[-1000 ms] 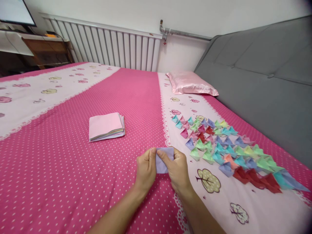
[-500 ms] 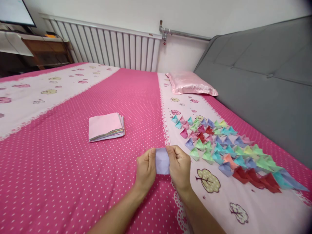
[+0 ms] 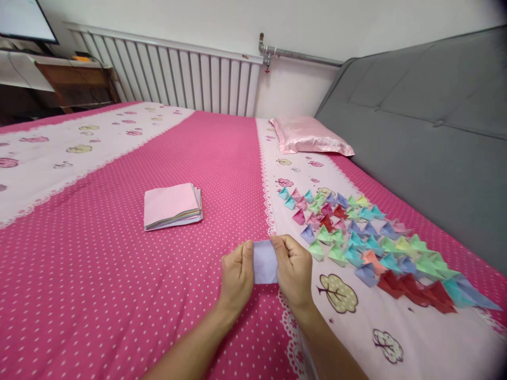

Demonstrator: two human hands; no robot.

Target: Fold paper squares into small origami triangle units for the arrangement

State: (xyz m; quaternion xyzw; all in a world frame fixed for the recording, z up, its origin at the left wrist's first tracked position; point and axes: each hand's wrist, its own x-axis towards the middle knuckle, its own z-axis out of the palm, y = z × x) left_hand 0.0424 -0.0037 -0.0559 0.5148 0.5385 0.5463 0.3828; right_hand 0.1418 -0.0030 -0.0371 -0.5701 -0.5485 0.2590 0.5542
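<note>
A pale purple piece of paper (image 3: 265, 262) is held up between my two hands, above the bed. My left hand (image 3: 237, 274) grips its left edge, thumb on the near face and fingers curled behind. On the right edge, my right hand (image 3: 293, 272) pinches it the same way. The paper's sides are hidden under the thumbs and fingers. To the right lie several rows of small folded paper boats (image 3: 370, 243) in blue, green, red, pink, yellow and orange. A stack of coloured paper sheets (image 3: 170, 206), pink on top, rests to the left.
The bed has a pink dotted cover (image 3: 99, 253) with white printed bands. A pink satin pillow (image 3: 311, 135) lies near the grey padded headboard (image 3: 420, 121). Behind the bed stands a white radiator (image 3: 170, 71); a desk (image 3: 75, 79) with a monitor (image 3: 27, 21) is at far left.
My right hand has shifted slightly to the right, and a little more of the purple paper shows between the hands. The stack and the paper boats have stayed still.
</note>
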